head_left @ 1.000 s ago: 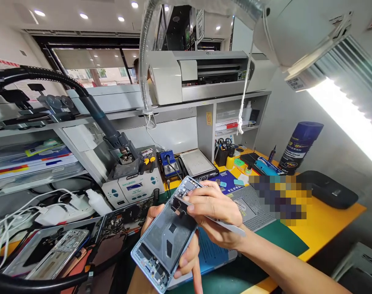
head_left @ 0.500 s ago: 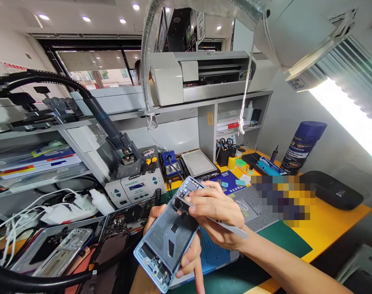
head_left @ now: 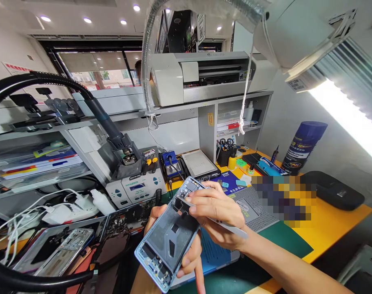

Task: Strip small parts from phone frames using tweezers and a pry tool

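Note:
An opened smartphone (head_left: 170, 241) with a light blue frame lies tilted in my left hand (head_left: 191, 257), its bare inside facing up. The thumb presses the phone's left edge, and the fingers wrap round its right side. Over the phone's upper part, my right hand (head_left: 218, 206) grips a thin flat metal pry tool (head_left: 231, 229). The tool's rounded grey end sticks out below the palm; its other end reaches the phone's inside near a black flex cable (head_left: 181, 204). Whether the tip touches the cable, I cannot tell.
A hot air station (head_left: 138, 190) and a soldering iron stand (head_left: 173, 163) are behind the phone. Opened phone parts (head_left: 63, 253) lie at the left beside a power strip (head_left: 66, 210). A blue-capped spray can (head_left: 305, 147) stands right. A lit lamp (head_left: 351, 118) hangs above.
Both hands, the phone and the pry tool hold nearly the same pose. The whole view has shifted very slightly.

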`<state>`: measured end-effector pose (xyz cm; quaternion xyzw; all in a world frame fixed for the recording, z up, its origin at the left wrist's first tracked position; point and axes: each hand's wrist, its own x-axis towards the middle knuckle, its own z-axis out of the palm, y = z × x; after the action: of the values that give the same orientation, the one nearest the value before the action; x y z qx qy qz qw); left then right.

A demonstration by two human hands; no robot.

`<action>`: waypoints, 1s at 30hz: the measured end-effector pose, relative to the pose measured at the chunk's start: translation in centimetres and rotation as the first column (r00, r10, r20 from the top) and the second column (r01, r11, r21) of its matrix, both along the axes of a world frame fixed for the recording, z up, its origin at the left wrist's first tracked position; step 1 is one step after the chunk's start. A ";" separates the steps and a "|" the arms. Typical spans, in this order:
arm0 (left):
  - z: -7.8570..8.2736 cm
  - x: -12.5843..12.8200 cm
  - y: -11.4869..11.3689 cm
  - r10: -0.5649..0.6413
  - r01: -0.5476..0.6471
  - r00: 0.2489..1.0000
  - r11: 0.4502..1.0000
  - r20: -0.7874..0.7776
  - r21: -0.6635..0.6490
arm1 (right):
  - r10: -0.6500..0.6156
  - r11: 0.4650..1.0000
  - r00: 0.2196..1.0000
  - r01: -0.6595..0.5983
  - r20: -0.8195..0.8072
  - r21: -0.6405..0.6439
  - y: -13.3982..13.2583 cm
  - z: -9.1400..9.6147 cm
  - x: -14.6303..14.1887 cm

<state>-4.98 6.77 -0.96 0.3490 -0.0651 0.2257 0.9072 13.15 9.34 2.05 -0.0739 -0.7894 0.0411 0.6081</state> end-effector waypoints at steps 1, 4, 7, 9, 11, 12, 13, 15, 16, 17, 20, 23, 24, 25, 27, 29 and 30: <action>-0.1 0.0 0.1 -0.004 0.004 1.000 1.000 0.006 0.007 | -0.001 1.000 1.000 0.001 0.000 0.001 0.0 0.0 0.0; -0.6 -0.1 0.4 -0.027 0.027 1.000 0.999 0.007 0.020 | -0.003 1.000 1.000 0.003 0.006 0.002 0.0 0.1 0.1; -1.0 -0.2 0.7 -0.079 0.079 0.997 0.997 0.004 0.027 | -0.006 1.000 1.000 0.006 0.015 0.003 -0.1 0.2 0.1; -1.0 -0.2 0.6 -0.074 0.074 0.997 0.997 -0.026 0.019 | -0.010 1.000 1.000 0.010 0.018 0.002 -0.1 0.2 0.1; -0.7 0.0 0.4 -0.031 0.031 0.998 1.000 -0.050 0.004 | -0.013 1.000 1.000 0.013 0.018 0.001 -0.1 0.2 0.1; -0.4 0.1 0.3 -0.018 0.018 0.998 1.000 -0.055 0.004 | -0.013 1.000 1.000 0.013 0.018 0.000 -0.1 0.2 0.1; -0.2 0.3 0.2 -0.016 0.016 0.999 1.000 -0.052 0.008 | -0.011 1.000 1.000 0.011 0.018 0.000 -0.1 0.2 0.2; 0.3 0.5 -0.1 -0.025 0.025 0.999 1.000 -0.023 0.016 | -0.003 1.000 1.000 0.003 0.018 0.005 -0.1 0.2 0.2; 0.6 0.6 -0.2 -0.020 0.020 1.000 1.000 -0.005 0.012 | 0.000 1.000 1.000 0.000 0.019 0.006 -0.1 0.2 0.2; 0.8 0.6 -0.3 -0.007 0.007 1.000 1.000 0.006 0.001 | 0.002 1.000 1.000 -0.002 0.018 0.008 -0.1 0.2 0.2; 1.1 0.6 -0.6 0.051 -0.050 0.999 0.998 0.001 -0.049 | -0.001 1.000 1.000 0.001 0.015 0.007 -0.1 0.2 0.2; 1.0 0.6 -0.5 0.011 -0.011 1.000 1.000 0.015 -0.023 | -0.001 1.000 1.000 0.001 0.018 0.007 -0.1 0.1 0.2; 0.8 0.6 -0.4 -0.003 0.003 0.999 1.000 0.035 -0.008 | 0.000 1.000 1.000 0.000 0.024 0.005 0.0 0.0 0.3; 0.6 0.6 -0.2 -0.020 0.020 0.999 1.000 0.050 0.010 | 0.002 1.000 1.000 -0.002 0.029 0.004 0.0 -0.1 0.3; 0.2 0.7 0.1 -0.044 0.043 0.997 0.999 0.067 0.026 | 0.006 1.000 0.999 -0.006 0.037 0.003 0.1 -0.3 0.3; -0.1 0.7 0.2 -0.048 0.046 0.996 0.999 0.072 0.021 | 0.005 1.000 0.999 -0.005 0.036 0.002 0.2 -0.5 0.3; 0.0 0.8 0.1 -0.045 0.044 0.997 0.999 0.068 0.021 | 0.002 1.000 1.000 -0.002 0.032 -0.002 0.2 -0.6 0.3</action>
<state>-4.21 6.90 -0.96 0.3483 -0.1062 0.2165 0.9058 13.46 9.55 1.48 -0.0745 -0.7989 0.0411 0.5955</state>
